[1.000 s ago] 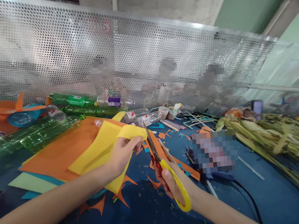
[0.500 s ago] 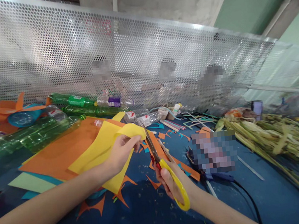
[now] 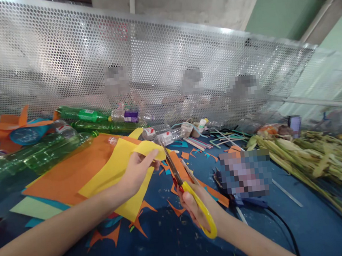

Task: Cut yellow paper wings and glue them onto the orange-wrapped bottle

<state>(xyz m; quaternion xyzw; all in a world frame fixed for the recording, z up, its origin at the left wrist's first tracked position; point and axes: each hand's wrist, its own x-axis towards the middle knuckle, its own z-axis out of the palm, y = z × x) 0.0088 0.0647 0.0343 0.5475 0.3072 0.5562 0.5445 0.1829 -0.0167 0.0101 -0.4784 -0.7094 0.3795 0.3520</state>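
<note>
My left hand [image 3: 137, 170] pinches a small rounded piece of yellow paper [image 3: 148, 148] between thumb and fingers. My right hand [image 3: 199, 202] grips a pair of scissors [image 3: 202, 208] with yellow and red handles, its blades pointing up and to the left. The blade tips meet the right edge of the yellow piece. Under my left hand lies a larger yellow sheet [image 3: 103, 184], resting on an orange sheet [image 3: 60, 176]. Orange offcuts [image 3: 109, 234] are scattered on the blue tabletop [image 3: 159, 251] below.
Green plastic bottles [image 3: 54, 154] and an orange paper flower shape [image 3: 20, 123] lie at the left. Clear bottles [image 3: 172, 136] and straws [image 3: 197, 143] sit further back. Dry corn husks [image 3: 324, 160] and a corded blue-handled tool [image 3: 252, 201] are at the right. A perforated metal screen [image 3: 158, 64] stands behind.
My left thumb and fingers have shifted slightly on the yellow piece, which has turned a little and lies flatter beside the blades. The scissors have stayed nearly in place.
</note>
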